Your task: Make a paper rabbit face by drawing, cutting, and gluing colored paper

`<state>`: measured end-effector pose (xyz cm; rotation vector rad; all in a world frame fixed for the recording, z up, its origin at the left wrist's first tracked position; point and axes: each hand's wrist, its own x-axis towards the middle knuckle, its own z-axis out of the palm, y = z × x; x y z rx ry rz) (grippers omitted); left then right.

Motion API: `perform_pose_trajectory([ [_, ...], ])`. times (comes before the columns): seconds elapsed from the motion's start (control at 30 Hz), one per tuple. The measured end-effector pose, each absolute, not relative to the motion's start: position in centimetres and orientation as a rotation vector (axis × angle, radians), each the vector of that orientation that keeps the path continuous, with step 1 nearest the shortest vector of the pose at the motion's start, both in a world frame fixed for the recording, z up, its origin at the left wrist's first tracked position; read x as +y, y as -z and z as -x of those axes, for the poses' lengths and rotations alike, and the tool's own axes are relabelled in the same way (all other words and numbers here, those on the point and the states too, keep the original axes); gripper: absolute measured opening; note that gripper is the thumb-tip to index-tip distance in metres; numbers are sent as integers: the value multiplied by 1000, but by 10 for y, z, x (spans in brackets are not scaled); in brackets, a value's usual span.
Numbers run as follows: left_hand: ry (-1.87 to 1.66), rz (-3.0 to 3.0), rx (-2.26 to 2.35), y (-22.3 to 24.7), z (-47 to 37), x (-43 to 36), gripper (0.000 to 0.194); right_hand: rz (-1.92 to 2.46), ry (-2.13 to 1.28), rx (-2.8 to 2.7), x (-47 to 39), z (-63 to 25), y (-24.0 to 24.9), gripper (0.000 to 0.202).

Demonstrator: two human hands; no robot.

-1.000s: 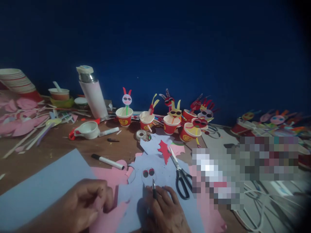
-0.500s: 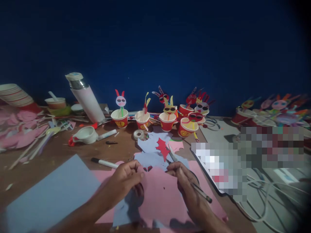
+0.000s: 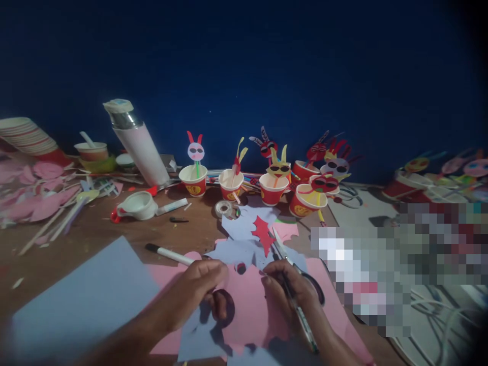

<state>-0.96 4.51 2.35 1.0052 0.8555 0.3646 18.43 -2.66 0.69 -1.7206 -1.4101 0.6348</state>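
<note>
Pinching left hand (image 3: 204,287): your finger and thumb squeeze the left edge of the pink paper (image 3: 247,310).
Right hand (image 3: 290,290): you pinch the paper's right edge, and a pen (image 3: 303,322) pokes back toward you from your fingers.
Pink paper: right between your two hands, over some blue paper (image 3: 192,345).
Scissors (image 3: 284,250): by your right hand, next to a red paper scrap (image 3: 263,234).
Marker (image 3: 173,254): just past your left hand.

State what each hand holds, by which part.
Left hand pinches pink paper by its upper left edge. Right hand holds a pen by its far part; paper grip unclear.
</note>
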Motion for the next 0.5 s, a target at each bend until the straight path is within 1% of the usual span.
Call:
perform_pose_trajectory([
  [0.2, -172, -1452, 937, -37, 19, 49, 20, 1607, -508, -1541, -29, -179, -3, 13],
  [0.37, -3, -1762, 1025, -44, 29, 39, 12, 1498, -223, -1831, -39, -179, -12, 16],
  [0.43, 58, -1861, 1020, -46, 32, 32, 6, 1420, -171, -1984, -43, -177, -20, 17],
  [0.5, 73, -1925, 955, -47, 37, 27, 4, 1312, -144, -2138, -46, -172, -32, 18],
])
